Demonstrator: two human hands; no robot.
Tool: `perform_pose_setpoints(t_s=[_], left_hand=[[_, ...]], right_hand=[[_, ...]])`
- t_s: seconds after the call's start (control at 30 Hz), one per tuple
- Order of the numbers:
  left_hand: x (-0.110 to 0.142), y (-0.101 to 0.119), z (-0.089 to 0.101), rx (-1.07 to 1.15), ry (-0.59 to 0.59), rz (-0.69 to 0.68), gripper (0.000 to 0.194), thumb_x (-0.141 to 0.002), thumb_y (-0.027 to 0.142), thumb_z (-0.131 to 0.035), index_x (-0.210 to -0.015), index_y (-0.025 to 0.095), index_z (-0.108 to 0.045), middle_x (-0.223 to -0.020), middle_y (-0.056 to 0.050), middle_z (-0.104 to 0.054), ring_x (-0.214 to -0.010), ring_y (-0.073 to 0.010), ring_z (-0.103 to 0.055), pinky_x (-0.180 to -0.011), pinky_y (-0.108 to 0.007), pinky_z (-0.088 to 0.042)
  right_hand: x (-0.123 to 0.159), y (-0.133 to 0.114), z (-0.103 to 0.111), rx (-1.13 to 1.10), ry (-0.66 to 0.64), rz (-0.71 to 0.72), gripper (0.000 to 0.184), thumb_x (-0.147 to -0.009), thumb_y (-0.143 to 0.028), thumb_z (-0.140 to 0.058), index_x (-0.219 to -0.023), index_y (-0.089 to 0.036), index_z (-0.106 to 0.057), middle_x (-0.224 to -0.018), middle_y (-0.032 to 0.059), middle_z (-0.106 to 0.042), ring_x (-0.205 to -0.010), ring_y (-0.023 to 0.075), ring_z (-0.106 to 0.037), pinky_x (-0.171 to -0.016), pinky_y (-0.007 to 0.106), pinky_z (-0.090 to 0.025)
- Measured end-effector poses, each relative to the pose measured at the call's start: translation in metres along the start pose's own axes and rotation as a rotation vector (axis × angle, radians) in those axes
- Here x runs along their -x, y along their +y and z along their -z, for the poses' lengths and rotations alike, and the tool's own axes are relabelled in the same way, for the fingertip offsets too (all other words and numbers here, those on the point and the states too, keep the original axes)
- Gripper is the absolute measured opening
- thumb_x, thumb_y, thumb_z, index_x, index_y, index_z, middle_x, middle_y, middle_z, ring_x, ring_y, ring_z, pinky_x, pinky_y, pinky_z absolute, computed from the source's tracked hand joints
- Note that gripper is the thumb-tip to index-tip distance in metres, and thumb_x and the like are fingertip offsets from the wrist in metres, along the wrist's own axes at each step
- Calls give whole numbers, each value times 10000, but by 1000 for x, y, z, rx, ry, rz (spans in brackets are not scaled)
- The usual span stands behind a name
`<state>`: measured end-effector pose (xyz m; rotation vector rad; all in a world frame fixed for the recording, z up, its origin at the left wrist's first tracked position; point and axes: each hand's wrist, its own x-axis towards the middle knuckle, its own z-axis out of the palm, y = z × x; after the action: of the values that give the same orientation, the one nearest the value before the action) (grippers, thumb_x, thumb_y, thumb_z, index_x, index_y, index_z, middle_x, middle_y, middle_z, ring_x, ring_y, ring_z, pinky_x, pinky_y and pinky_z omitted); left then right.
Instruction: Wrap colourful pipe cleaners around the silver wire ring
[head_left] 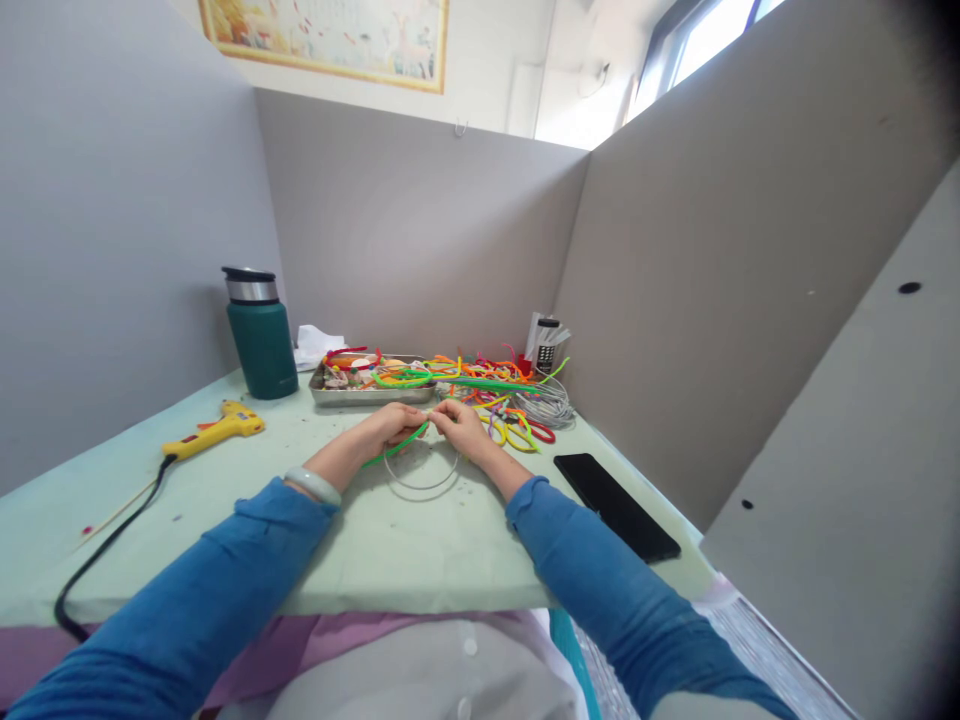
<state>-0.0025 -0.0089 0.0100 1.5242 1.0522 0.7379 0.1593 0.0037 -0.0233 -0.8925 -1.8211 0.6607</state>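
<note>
My left hand [388, 428] is closed in a pinch on a green pipe cleaner [409, 440], whose loose end trails down to the left. A thin pale wire ring [420, 488] hangs below both hands, its upper part hidden by the fingers. My right hand [463, 430] pinches at the top of the ring, fingertips meeting those of the left hand where the green strip reaches the wire. Whether the strip is wound around the ring there is too small to tell.
Behind the hands are a metal tray [375, 398] of small craft pieces, a pile of coloured pipe cleaners [487, 384] and a grey wire coil [551, 405]. At left stand a green bottle [262, 345] and a yellow glue gun [214, 432]. A black phone [615, 505] lies right.
</note>
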Motion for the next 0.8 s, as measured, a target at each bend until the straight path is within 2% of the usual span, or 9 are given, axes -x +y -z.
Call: perform_pose_setpoints(t_s=[0.1,0.2,0.33,0.43,0.53,0.67,0.8], left_hand=[[2,2,-1,40,-30,-3,273,-694,414,-584,-640,164,-490,-378,100,-222,-316,-32,-161,-375,-232,-265],[3,4,-2,31,-24,-14,262,-693,406,-579,-649,164,-488,-388,97,-233,-317,-32,-177,-366,-222,-237],[1,1,-2,-29,-3,-43,205,-694,361,-547,-668,161,-504,-389,92,-255,-324,-39,-197,-362,-210,-203],[-1,-4,-1,-111,5,-69,127,-674,275,-512,-728,161,-531,-382,90,-282,-334,-56,-238,-379,-206,-250],[-5,-8,2,-316,71,-165,143,-639,220,-491,-747,153,-558,-439,67,-390,-393,-70,-332,-413,-199,-288],[-10,-11,5,-657,207,-315,200,-653,246,-480,-748,141,-620,-565,24,-538,-510,-92,-429,-476,-195,-315],[-13,-12,6,-837,299,-406,246,-678,264,-477,-775,141,-667,-678,-18,-634,-602,-123,-492,-556,-208,-342]], right_hand=[[0,-1,1,-15,1,2,215,-770,-369,-486,-697,-169,-516,-558,-42,-485,-515,82,-427,-507,197,-341],[0,-1,1,-18,4,-12,210,-769,-366,-488,-698,-170,-514,-561,-39,-490,-517,82,-431,-509,196,-346],[-1,1,1,-26,9,-34,202,-760,-361,-497,-713,-167,-526,-570,-36,-501,-526,86,-445,-513,198,-354],[-1,2,0,-16,18,-40,206,-759,-365,-502,-714,-167,-532,-568,-37,-503,-521,85,-443,-515,199,-357],[-1,3,0,-3,8,-39,211,-763,-371,-501,-713,-168,-532,-569,-38,-508,-521,85,-445,-522,201,-360],[-1,3,-1,8,0,-40,210,-762,-369,-505,-717,-166,-532,-574,-35,-515,-530,87,-456,-532,202,-365],[-1,2,-1,8,-2,-44,213,-758,-374,-512,-716,-166,-533,-580,-33,-520,-536,89,-465,-535,204,-370]])
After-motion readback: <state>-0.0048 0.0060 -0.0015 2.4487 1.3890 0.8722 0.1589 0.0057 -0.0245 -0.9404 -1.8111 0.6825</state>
